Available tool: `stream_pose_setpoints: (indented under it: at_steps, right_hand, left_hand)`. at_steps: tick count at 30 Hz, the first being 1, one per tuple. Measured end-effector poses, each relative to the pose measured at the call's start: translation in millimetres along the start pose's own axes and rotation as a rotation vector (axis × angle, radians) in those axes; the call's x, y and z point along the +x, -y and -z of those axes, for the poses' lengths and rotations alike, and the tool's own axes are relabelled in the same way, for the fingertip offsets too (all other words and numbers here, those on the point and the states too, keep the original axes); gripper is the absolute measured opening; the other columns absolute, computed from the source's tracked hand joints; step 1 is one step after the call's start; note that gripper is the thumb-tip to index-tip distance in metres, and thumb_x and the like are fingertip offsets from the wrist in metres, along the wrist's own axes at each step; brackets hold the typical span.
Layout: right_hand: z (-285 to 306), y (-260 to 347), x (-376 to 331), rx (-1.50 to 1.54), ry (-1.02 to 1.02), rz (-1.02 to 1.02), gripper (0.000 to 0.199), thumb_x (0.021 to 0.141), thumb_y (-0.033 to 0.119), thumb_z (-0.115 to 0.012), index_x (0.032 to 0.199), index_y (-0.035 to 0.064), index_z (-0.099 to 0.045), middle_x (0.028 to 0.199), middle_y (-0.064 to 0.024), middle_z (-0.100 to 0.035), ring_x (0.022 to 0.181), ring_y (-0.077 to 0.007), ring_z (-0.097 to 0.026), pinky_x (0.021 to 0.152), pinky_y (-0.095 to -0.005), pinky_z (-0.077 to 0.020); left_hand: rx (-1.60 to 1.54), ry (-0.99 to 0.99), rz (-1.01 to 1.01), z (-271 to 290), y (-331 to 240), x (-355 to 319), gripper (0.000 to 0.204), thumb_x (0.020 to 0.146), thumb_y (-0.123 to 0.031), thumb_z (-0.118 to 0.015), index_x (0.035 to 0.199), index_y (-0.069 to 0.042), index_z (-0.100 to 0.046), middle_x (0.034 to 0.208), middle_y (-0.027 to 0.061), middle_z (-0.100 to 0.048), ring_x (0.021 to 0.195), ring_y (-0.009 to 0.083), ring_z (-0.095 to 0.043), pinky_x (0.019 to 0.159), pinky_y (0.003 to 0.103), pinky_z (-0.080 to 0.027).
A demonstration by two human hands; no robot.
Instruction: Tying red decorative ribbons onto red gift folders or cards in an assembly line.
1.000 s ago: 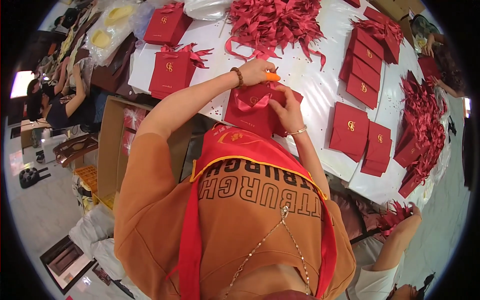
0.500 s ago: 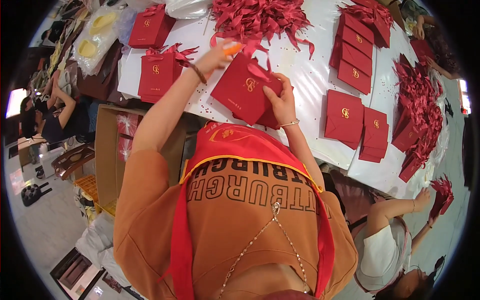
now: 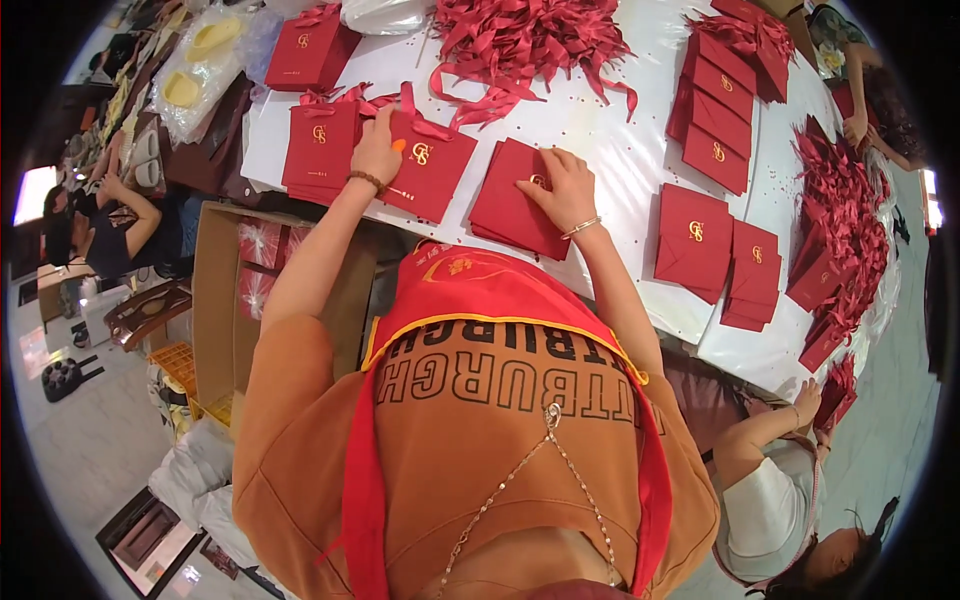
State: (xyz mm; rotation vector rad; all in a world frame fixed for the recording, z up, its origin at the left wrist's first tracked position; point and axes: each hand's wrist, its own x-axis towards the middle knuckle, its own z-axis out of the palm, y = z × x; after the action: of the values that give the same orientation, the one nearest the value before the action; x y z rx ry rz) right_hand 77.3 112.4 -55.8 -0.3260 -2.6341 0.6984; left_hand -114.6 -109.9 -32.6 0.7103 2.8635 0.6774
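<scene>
My left hand [image 3: 378, 152] grips a red paper gift bag [image 3: 437, 172] by its upper left part, next to a standing row of similar bags [image 3: 318, 150] with ribbon handles. A small orange piece [image 3: 398, 146] shows at its thumb. A red ribbon [image 3: 432, 128] runs along the top of the held bag. My right hand [image 3: 563, 192] is closed over the upper right side of a stack of flat red bags [image 3: 505, 205], thumb across the top bag's gold mark. Its fingertips are partly hidden at the bag's edge.
A heap of red ribbons [image 3: 530, 40] lies at the far middle of the white table [image 3: 615, 130]. More red bags [image 3: 692, 235] lie in piles at the right. A cardboard box [image 3: 222, 300] stands left of me. A co-worker [image 3: 770, 500] sits at the lower right, holding red items.
My left hand has moved left and nearer with the ribboned bag, away from my right hand. My right hand has let go of that bag and is now on the stack.
</scene>
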Motion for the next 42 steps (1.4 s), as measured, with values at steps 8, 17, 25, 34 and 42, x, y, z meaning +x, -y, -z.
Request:
stream_pose_setpoints:
  at_steps: [8,17,25,34,42]
  right_hand:
    - [-2.1,4.1,-0.2,-0.106,-0.024,0.020,0.052,0.059,0.033,-0.073,0.103,0.0085,-0.057,0.103,-0.0079,-0.053,0.099,-0.0264,-0.047,0.081,-0.0394,-0.0350]
    - [2.6,16.4,-2.1,-0.113,0.021,-0.008,0.053,0.055,0.037,-0.075,0.097,0.0090,-0.059,0.097,-0.0066,-0.052,0.091,-0.0254,-0.047,0.077,-0.0389,-0.0349]
    - [8.1,15.7,0.7,-0.062,0.067,-0.052,0.050,0.054,0.032,-0.075,0.095,0.0088,-0.059,0.094,-0.0067,-0.052,0.088,-0.0254,-0.047,0.074,-0.0386,-0.0359]
    - [17.8,6.1,17.8,0.210,0.080,-0.028,0.027,0.062,0.015,-0.069,0.088,0.0091,-0.061,0.084,-0.0098,-0.055,0.075,-0.0278,-0.054,0.066,-0.0374,-0.0435]
    - [27.6,10.5,25.7,0.338,0.234,-0.340,0.025,0.067,0.019,-0.068,0.088,0.0072,-0.062,0.082,-0.0108,-0.063,0.075,-0.0263,-0.061,0.068,-0.0343,-0.0469]
  left_hand:
    - [-0.055,-0.105,-0.540,-33.3,-44.9,31.6,0.022,0.074,-0.009,-0.052,0.093,-0.012,-0.062,0.094,0.0090,-0.057,0.088,0.0282,-0.052,0.076,0.042,-0.042]
    - [0.359,-0.024,-0.377,-100.6,-113.9,72.9,0.033,0.079,-0.027,-0.052,0.111,-0.020,-0.051,0.100,0.0055,-0.055,0.091,0.0252,-0.053,0.077,0.048,-0.035]
    - [0.311,-0.168,-0.631,-82.1,-124.3,83.7,0.013,0.073,-0.024,-0.055,0.081,-0.017,-0.063,0.095,0.0050,-0.055,0.090,0.0239,-0.050,0.077,0.044,-0.033]
    - [-1.094,-0.174,-0.497,57.2,-118.6,86.3,0.010,0.075,0.003,-0.056,0.084,-0.002,-0.056,0.081,0.0068,-0.061,0.070,0.0110,-0.057,0.057,0.020,-0.044]
    - [-1.140,0.631,0.016,16.6,-110.8,11.5,0.018,0.083,-0.008,-0.053,0.099,-0.003,-0.058,0.077,0.0037,-0.060,0.053,0.0031,-0.048,0.046,0.016,-0.037]
